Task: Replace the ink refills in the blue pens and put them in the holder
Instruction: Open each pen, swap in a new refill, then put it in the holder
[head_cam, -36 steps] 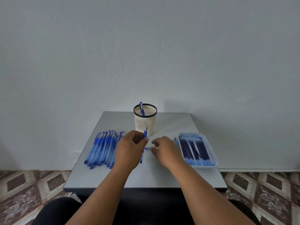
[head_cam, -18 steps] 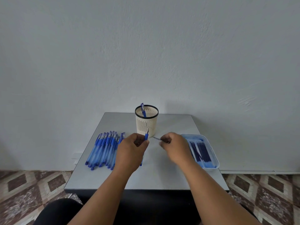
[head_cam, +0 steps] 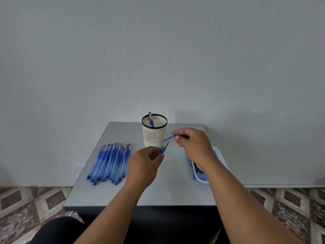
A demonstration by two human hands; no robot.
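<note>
Left hand point(head_cam: 144, 164) gripping pen point(head_cam: 163, 149), right hand point(head_cam: 194, 144) pinching refill point(head_cam: 169, 138), holder point(head_cam: 154, 132) behind, tray point(head_cam: 219, 155) half hidden

The holder point(head_cam: 154, 132) stood at the counter's point(head_cam: 172, 191) far middle with one pen point(head_cam: 150, 119) in it. The pen row point(head_cam: 110, 161) lay at frame left, the tray point(head_cam: 202, 178) at frame right. Between them, before the holder, the left hand point(head_cam: 145, 164) held a pen point(head_cam: 164, 148); the right hand point(head_cam: 193, 145) held a refill point(head_cam: 169, 138) just above it.

A square grey table point(head_cam: 168, 191) with a dark front edge is set against a plain, rough-plastered pale grey wall point(head_cam: 158, 59). Brown-and-cream diamond-patterned floor tiles point(head_cam: 26, 205) are seen left and right of it.
</note>
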